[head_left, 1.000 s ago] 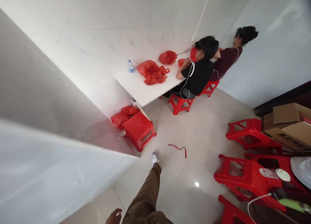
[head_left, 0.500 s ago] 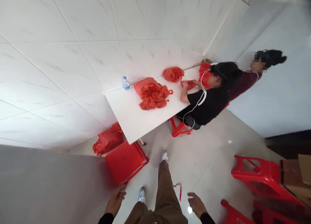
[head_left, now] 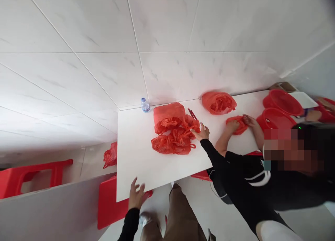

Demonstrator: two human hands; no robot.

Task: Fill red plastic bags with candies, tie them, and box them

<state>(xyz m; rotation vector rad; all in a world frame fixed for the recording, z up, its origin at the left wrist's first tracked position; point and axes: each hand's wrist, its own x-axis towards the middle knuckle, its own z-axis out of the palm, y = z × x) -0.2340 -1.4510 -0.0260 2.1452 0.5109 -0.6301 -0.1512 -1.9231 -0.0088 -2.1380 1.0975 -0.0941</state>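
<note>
My right hand [head_left: 202,133] reaches over the white table [head_left: 133,171] with its fingers apart, at the right edge of some bunched red plastic bags [head_left: 180,140]. Whether the fingertips touch the plastic I cannot tell. Just behind these bags lies a full red plastic bag [head_left: 169,114]. My left hand [head_left: 136,195] hangs at the table's front edge, fingers spread and holding nothing. A dark red, thin object [head_left: 192,113] lies between the bags and the wall.
A water bottle [head_left: 145,105] stands by the wall. Another red bag [head_left: 218,103] sits farther right. Close to my right arm, a seated co-worker's hands [head_left: 234,126] handle a red bag. Red basins [head_left: 282,102] stand beyond. A red stool [head_left: 111,202] is at the lower left.
I have come closer to the table. My right hand has moved from low at my side up and forward to the red bags; my left hand has risen to the table's front edge.
</note>
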